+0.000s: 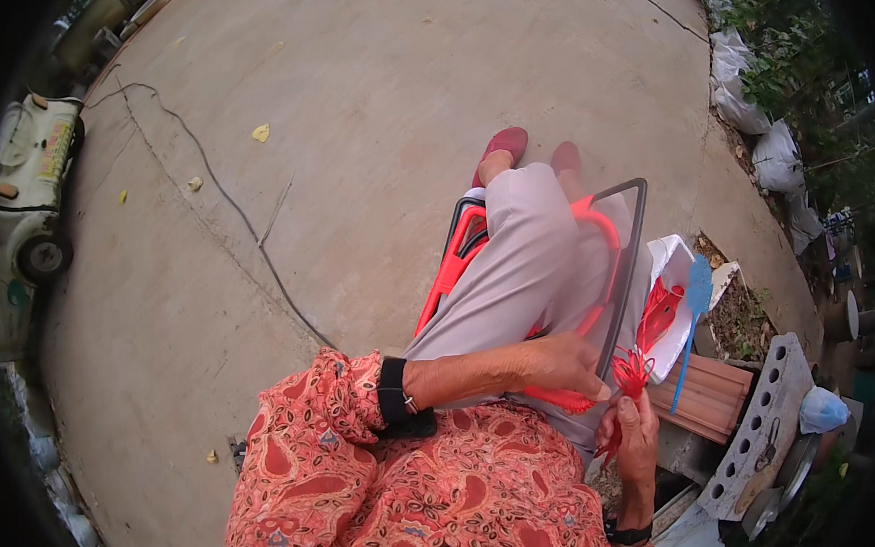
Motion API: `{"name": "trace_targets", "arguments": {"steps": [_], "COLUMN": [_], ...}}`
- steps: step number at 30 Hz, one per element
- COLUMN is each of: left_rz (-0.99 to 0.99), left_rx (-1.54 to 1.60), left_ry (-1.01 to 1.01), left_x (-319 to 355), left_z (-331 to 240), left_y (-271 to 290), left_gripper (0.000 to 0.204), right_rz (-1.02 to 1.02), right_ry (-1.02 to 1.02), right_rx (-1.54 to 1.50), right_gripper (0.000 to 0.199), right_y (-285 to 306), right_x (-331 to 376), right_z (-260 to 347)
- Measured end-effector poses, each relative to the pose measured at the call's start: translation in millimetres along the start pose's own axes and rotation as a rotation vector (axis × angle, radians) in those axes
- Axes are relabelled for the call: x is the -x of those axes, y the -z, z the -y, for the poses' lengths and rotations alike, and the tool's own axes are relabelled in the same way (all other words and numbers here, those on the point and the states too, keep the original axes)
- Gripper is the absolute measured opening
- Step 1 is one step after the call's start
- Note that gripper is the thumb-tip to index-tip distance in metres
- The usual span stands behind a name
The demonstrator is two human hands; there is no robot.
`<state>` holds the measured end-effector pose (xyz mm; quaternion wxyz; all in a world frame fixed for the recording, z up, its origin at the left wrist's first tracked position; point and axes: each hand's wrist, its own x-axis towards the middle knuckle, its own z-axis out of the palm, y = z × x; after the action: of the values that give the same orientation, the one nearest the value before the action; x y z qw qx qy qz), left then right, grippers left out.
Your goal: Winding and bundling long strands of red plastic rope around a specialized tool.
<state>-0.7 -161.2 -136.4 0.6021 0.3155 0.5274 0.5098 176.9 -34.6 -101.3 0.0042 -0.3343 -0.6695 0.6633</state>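
Red, thin, looped cord (632, 370) rises from the pinching fingers of the right hand (636, 444); whether the left hand (563, 363) grips anything cannot be told. The cord's loose loops might knot if tugged unevenly.

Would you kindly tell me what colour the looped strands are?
The looped strands are red, best seen in the head view.
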Motion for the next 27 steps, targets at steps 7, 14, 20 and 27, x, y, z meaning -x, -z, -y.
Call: {"name": "trace_targets", "arguments": {"steps": [7, 14, 20, 27], "left_rz": [-0.103, -0.426, -0.406, -0.517], "left_rx": [-0.491, -1.161, -1.348, -1.386], "left_ry": [-0.146, -0.292, -0.370, -0.582], "left_x": [22.4, 5.6, 6.5, -17.6], "left_z": [-10.0, -10.3, -18.1, -22.2], "left_y": [15.5, 12.6, 8.5, -2.4], "left_gripper": [0.040, 0.023, 0.011, 0.012], "right_rz": [0.352, 0.400, 0.328, 0.553], "right_ry": [0.515, 0.733, 0.748, 1.406], "right_rx": [0.875, 1.127, 1.052, 0.592], "right_gripper": [0.022, 0.026, 0.021, 0.019], "right_y": [-18.9, -28.3, -28.6, -102.6], "right_x": [-5.7, -7.8, -21.0, -33.7], "right_z": [-8.7, 49.1, 66.6, 119.1]}}
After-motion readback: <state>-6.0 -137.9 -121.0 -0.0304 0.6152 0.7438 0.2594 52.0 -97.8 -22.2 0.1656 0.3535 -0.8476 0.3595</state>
